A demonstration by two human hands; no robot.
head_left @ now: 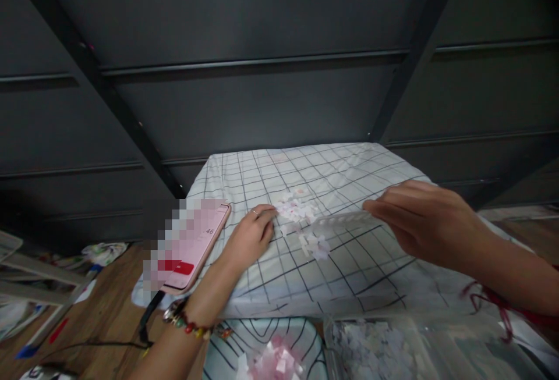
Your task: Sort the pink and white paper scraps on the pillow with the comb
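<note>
A loose pile of small white pieces, like paper scraps (297, 208), lies on the checked cloth (345, 164). My left hand (255, 231) rests on the cloth with fingers extended, their tips at the pile's left edge. My right hand (421, 217) pinches the end of a thin whitish strip (345, 221), blurred by motion. The strip points left, its far end near the pile and a smaller cluster of pieces (317, 247). Whether the strip touches the pieces I cannot tell.
A pink phone (212, 246) lies left, a black cable by it. In front are a patterned tray (312, 339) holding pinkish pieces (277, 359) and a clear container (334, 362) with pale scraps. Dark panels (262, 106) stand behind the table; a stool (48, 269) is left.
</note>
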